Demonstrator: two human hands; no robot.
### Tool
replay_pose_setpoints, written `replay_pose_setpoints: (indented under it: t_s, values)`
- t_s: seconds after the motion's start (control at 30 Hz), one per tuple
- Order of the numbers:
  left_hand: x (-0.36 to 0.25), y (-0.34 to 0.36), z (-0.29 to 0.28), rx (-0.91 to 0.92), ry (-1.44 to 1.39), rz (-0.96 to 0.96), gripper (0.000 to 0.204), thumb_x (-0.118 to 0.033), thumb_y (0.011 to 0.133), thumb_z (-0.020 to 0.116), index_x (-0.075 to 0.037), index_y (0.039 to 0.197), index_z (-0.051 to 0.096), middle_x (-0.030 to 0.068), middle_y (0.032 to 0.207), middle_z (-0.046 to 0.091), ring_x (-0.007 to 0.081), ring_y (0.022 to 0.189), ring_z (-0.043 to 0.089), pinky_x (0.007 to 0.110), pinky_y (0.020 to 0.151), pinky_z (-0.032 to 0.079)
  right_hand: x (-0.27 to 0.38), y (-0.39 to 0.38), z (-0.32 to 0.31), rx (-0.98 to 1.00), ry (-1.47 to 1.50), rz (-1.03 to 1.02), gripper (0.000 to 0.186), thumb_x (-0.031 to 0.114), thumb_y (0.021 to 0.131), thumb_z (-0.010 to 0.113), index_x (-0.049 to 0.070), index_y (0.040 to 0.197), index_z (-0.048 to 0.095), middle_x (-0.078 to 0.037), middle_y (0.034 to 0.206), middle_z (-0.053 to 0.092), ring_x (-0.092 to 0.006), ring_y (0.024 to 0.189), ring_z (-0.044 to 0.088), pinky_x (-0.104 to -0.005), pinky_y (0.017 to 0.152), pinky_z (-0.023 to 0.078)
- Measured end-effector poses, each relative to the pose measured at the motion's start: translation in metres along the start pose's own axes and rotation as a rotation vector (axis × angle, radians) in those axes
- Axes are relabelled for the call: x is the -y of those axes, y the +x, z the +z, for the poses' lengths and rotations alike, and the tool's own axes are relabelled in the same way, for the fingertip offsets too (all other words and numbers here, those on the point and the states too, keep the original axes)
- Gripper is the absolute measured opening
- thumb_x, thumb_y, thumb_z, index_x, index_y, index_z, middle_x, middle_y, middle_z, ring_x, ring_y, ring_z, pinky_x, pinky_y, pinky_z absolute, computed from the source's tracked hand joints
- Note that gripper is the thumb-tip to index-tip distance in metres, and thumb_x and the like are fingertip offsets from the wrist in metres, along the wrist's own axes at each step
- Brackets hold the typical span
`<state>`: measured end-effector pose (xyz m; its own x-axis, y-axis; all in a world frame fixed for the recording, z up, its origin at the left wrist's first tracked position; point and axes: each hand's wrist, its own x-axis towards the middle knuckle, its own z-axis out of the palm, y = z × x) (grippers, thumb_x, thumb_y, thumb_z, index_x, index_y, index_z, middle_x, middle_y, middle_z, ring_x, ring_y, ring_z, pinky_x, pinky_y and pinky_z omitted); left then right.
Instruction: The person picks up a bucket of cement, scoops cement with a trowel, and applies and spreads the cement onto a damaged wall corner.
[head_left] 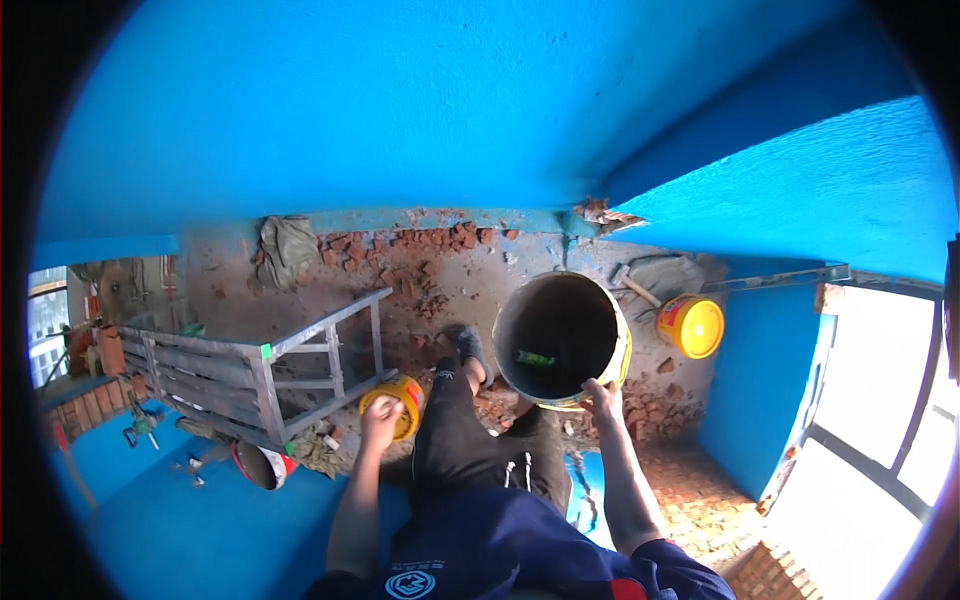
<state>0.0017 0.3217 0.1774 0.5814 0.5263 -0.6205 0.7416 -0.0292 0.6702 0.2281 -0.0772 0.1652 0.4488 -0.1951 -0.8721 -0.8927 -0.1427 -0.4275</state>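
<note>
My right hand point(602, 398) is closed on the near rim of a large bucket point(508, 378), its thumb over the edge. The bucket is tilted with its mouth toward me, and a small green item point(535, 358) lies inside on the dark bottom. Yellow shows on the bucket's outer wall. My left hand point(379, 424) is held apart from the bucket with its fingers curled in; whether anything is in them is hidden. In the picture it overlaps a yellow bucket point(408, 392) on the floor by my leg; I cannot tell if they touch.
A grey slatted frame point(262, 385) stands at left, beside a red-and-white bucket point(262, 466). Broken brick point(400, 245) litters the floor along the blue wall point(400, 110). Right of me are a yellow-lidded bucket point(698, 328), a wooden-handled tool point(640, 290) and a bright window point(860, 370).
</note>
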Motion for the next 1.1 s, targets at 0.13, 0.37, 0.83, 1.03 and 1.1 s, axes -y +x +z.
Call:
replay_pose_setpoints:
  t_s: [0.13,0.37,0.83,1.03,1.1]
  values:
    - [-0.013,0.097,0.053,0.301,-0.206,-0.220,0.051,-0.045,0.091,0.063,-0.002,0.120,0.062,0.0090,0.118,0.063,0.0181,0.109,0.056,0.034,0.094,0.042,0.009,0.020,0.069,0.030,-0.102,-0.053,0.051,0.010,0.074,0.067,-0.001,0.120,0.048,-0.016,0.111,0.059,-0.0295,0.096,0.062,-0.0442,0.078,0.057]
    - [-0.023,0.199,0.062,0.283,-0.816,-0.590,0.057,-0.028,0.081,0.073,-0.004,0.129,0.054,0.0119,0.126,0.061,0.0310,0.118,0.056,0.048,0.109,0.035,0.036,0.015,0.192,0.229,-0.163,-0.162,0.054,0.016,0.073,0.073,-0.005,0.115,0.047,-0.017,0.103,0.059,-0.0265,0.090,0.061,-0.0375,0.071,0.056]
    - [-0.012,0.371,0.073,-0.178,-0.252,0.021,0.032,0.002,0.063,0.069,-0.006,0.094,0.065,0.0020,0.084,0.063,0.0140,0.077,0.057,0.031,0.071,0.047,-0.050,0.308,0.300,0.818,0.217,0.301,0.019,0.016,0.085,0.070,0.007,0.101,0.065,-0.006,0.095,0.064,-0.0199,0.088,0.063,-0.0341,0.082,0.054]
    - [0.039,0.368,0.055,-0.449,0.202,0.213,0.045,-0.003,0.064,0.068,-0.004,0.108,0.057,0.0148,0.098,0.063,0.0307,0.093,0.061,0.039,0.083,0.048,-0.039,0.276,0.340,1.230,-0.818,0.154,0.030,0.032,0.096,0.057,0.005,0.090,0.069,-0.002,0.068,0.065,-0.0121,0.055,0.059,-0.0229,0.046,0.043]
    - [0.028,0.374,0.058,-0.492,0.301,0.278,0.047,-0.008,0.067,0.070,-0.004,0.112,0.055,0.0193,0.107,0.062,0.0365,0.101,0.060,0.043,0.086,0.047,0.008,0.248,0.353,1.483,-1.158,-0.182,0.030,0.031,0.093,0.058,0.004,0.084,0.068,0.000,0.061,0.062,-0.0111,0.055,0.060,-0.0245,0.046,0.046]
